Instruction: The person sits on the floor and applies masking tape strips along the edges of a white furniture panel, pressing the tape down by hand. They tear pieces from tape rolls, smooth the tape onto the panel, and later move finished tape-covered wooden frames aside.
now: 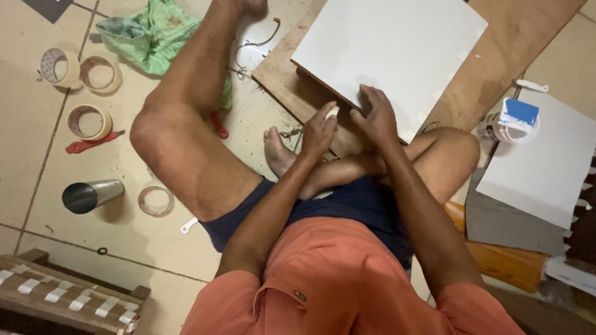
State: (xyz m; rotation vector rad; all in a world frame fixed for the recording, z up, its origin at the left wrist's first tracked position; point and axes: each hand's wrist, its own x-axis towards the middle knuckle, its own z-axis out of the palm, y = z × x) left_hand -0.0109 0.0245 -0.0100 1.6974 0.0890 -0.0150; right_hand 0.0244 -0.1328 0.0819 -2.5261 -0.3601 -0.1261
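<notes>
I sit on a tiled floor with my legs folded. A white laminate sheet [391, 49] lies on a brown plywood board [515, 43] in front of me. My left hand [318, 131] is closed around a small pale object [333, 112] at the near edge of the white sheet. My right hand [375, 116] rests flat on the sheet's near edge, fingers curled over it, touching my left hand.
Three tape rolls [59, 67] [100, 74] [89, 121] lie at the left, with a metal cylinder [92, 195], a thin ring [155, 200] and a green cloth [155, 34]. A glue bottle with a blue label [512, 121] and white boards [546, 167] sit at the right.
</notes>
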